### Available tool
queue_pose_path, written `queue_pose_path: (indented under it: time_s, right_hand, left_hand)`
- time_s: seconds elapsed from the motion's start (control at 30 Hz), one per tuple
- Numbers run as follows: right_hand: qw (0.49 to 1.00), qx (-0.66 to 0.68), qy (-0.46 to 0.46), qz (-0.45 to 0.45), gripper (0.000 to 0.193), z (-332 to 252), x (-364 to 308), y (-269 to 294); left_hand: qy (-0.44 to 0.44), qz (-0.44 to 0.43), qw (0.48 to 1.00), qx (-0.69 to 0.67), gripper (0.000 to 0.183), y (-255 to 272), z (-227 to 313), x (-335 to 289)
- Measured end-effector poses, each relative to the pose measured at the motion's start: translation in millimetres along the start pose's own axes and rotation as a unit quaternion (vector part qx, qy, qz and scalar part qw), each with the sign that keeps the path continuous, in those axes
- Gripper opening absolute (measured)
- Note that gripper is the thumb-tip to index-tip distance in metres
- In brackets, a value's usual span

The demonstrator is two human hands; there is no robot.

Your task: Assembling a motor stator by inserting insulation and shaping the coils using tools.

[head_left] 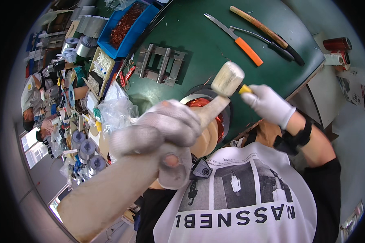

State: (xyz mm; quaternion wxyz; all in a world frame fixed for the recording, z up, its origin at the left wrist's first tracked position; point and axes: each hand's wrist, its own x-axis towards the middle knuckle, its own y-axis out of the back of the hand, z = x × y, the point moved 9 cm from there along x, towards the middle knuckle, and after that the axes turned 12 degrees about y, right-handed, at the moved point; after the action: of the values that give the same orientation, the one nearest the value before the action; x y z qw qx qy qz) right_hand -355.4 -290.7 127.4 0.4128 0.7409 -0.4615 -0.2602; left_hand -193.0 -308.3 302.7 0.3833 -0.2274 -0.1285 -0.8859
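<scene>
Over the surface (198, 34), the left hand (158, 125) clasps a stick (213, 111) across the coil (220, 126), the right hand (269, 103) a mallet (227, 79). Tapping seems in hand; the next blow likely calls for a steady stick.

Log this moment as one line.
left hand: gripping wooden stick | right hand: gripping mallet | mallet head: by stick's tip, contact unclear | copper-coloured coil: beneath stick
</scene>
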Motion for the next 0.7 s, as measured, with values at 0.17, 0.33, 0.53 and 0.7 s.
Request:
queue_pose_path:
  time_s: [0.17,0.33,0.53,0.7]
  right_hand:
    - [0.946,0.265,-0.176,0.059,0.031,70,10,24]
    - [0.975,-0.071,0.209,0.034,0.029,-17,31,-8]
    - [0.913,0.382,-0.137,-0.05,0.038,17,22,-73]
    - [0.836,0.494,-0.19,-0.145,0.035,-25,33,-97]
  left_hand:
    - [-0.014,0.163,0.983,0.08,0.034,21,7,-9]
    - [-0.012,0.205,0.971,0.123,0.034,25,12,-8]
    - [-0.021,0.373,0.892,0.254,0.027,51,28,-33]
    - [-0.031,0.38,0.878,0.29,0.029,49,38,-48]
